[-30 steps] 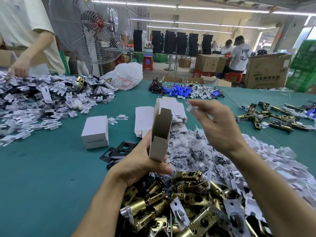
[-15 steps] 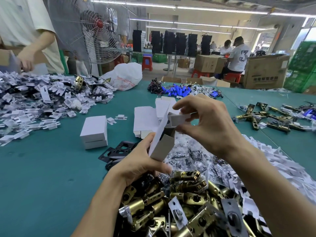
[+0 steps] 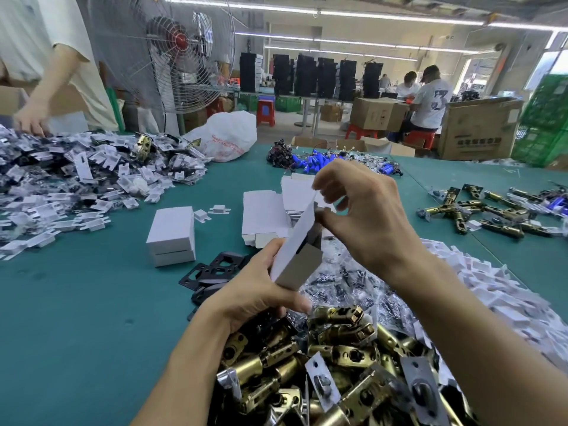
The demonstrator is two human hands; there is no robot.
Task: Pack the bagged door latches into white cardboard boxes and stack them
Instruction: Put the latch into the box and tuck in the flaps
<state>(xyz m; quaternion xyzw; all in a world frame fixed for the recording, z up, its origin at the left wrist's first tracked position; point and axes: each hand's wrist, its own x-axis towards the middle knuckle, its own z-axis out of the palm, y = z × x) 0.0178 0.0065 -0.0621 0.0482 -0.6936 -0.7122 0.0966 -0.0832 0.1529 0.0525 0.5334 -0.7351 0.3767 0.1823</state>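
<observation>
My left hand (image 3: 256,290) grips a small white cardboard box (image 3: 296,252) by its lower end, held tilted above the table. My right hand (image 3: 365,215) is at the box's open top, its fingers curled at the top opening; what they pinch is hidden. A heap of brass door latches (image 3: 335,361) in clear bags lies right below my hands. Two closed white boxes (image 3: 171,235) are stacked on the green table (image 3: 76,318) to the left. Flat unfolded white boxes (image 3: 264,216) lie behind the held box.
Black metal plates (image 3: 215,270) lie beside my left hand. Heaps of small white inserts and bagged parts cover the far left (image 3: 76,179) and the right (image 3: 507,290). Loose brass latches (image 3: 485,210) lie at the far right. Another person's hand (image 3: 29,118) reaches into the left heap. A fan (image 3: 172,53) stands behind.
My right hand has come down from beside the box to its open top and now works at the top opening. My left hand keeps hold of the box.
</observation>
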